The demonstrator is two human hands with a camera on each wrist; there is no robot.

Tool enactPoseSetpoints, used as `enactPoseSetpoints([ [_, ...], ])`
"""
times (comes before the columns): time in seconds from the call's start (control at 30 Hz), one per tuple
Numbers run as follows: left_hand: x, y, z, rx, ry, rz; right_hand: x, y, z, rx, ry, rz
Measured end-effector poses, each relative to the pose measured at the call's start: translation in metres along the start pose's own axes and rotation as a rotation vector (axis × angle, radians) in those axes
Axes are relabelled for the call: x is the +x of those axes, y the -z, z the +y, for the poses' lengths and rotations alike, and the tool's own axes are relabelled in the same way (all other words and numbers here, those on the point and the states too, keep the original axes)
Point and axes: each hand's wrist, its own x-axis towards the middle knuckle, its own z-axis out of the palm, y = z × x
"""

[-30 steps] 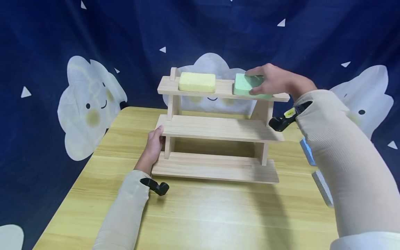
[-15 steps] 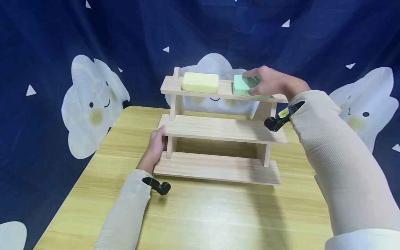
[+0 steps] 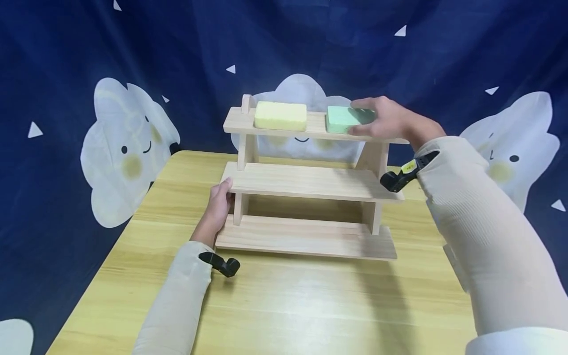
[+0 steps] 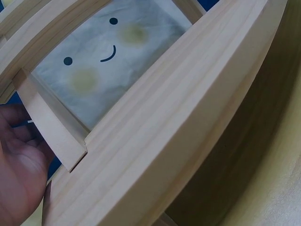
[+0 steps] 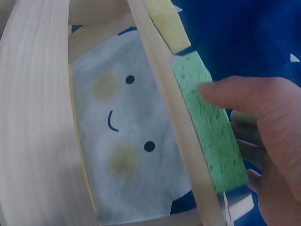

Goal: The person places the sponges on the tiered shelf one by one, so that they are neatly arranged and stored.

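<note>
Head view: three-tier rack of pale bare wood (image 3: pixel 306 239) on a yellow wood-grain counter (image 3: pixel 319 305), braced at left, worked at right.
Left to right: the left hand (image 3: pixel 217 204) grips the left end of the middle shelf (image 3: pixel 297 181), thumb over its edge. A pale-yellow rectangular sponge (image 3: pixel 280 116) lies flat on the top shelf (image 3: pixel 316 123); after a gap, a mint-green rectangular sponge (image 3: pixel 340 119) rests on that shelf, pinched by the right hand (image 3: pixel 392 118), thumb in front, fingers behind. Setting it well likely calls for a light, level pinch that won't squash the block, its long side squared to the shelf's front edge, and a firm left grip until the fingers let go.
</note>
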Motion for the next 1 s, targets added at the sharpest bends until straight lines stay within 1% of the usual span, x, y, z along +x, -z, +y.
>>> enactPoseSetpoints([
  [0.33, -0.001, 0.0, 0.004, -0.016, 0.003, 0.002, -0.027, -0.007, 0.02, 0.033, -0.021, 0.169],
  [0.47, -0.001, 0.001, 0.003, -0.003, 0.002, 0.015, -0.041, -0.012, 0.031, 0.079, -0.015, 0.221],
  [0.6, -0.001, 0.002, 0.003, 0.003, 0.009, 0.02, -0.054, -0.016, 0.045, 0.118, -0.028, 0.276],
  [0.8, 0.0, 0.003, 0.002, -0.016, 0.008, 0.015, -0.072, -0.024, 0.068, 0.124, -0.091, 0.345],
  [1.0, 0.001, 0.002, 0.001, -0.026, 0.005, 0.002, -0.093, -0.037, 0.093, 0.169, -0.208, 0.345],
])
